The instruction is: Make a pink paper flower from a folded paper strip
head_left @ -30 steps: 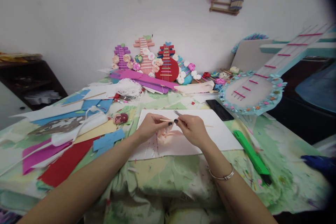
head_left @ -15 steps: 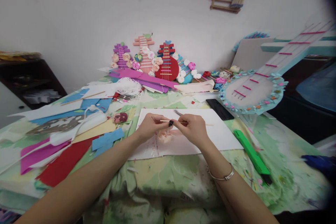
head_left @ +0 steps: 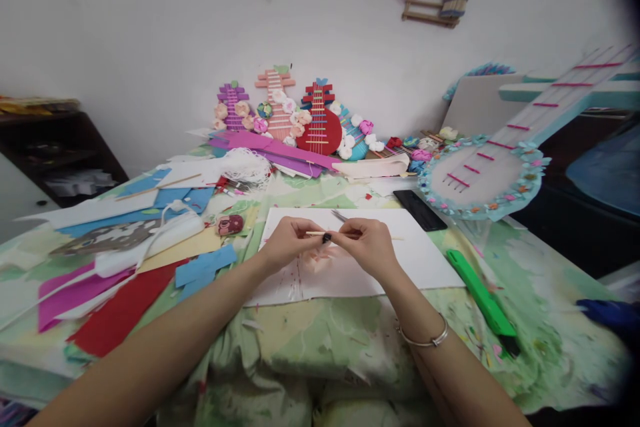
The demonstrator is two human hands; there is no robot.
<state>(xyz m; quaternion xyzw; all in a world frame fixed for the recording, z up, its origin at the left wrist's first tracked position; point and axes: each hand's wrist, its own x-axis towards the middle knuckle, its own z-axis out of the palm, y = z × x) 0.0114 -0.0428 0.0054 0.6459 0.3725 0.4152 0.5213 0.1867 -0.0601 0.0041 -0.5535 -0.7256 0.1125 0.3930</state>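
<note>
Over a white sheet [head_left: 420,260], both hands meet with bent fingers. My left hand [head_left: 286,244] pinches one end of a thin wooden stick [head_left: 315,233]. My right hand [head_left: 369,247] is closed on the same stick, and its far end sticks out thinly past the knuckles. A small dark spot [head_left: 327,237] shows where the fingertips come together; I cannot tell whether it is a nail or a dark piece. Just below the fingers lies crumpled peach paper [head_left: 315,260]. Behind my right hand, the tip of a pair of scissors [head_left: 339,215] peeks out, the rest hidden.
At the left lie red felt [head_left: 127,307], blue strips [head_left: 205,270] and a white glue gun [head_left: 150,240]. A green utility knife [head_left: 483,297] and a black phone [head_left: 419,209] are at the right. A big blue paper lute [head_left: 485,177] leans there; smaller lutes [head_left: 319,127] line the wall.
Little differs: both hands keep their pinch on the stick over the sheet. The view has shifted very slightly, and the stick's right end looks a bit shorter past my right hand.
</note>
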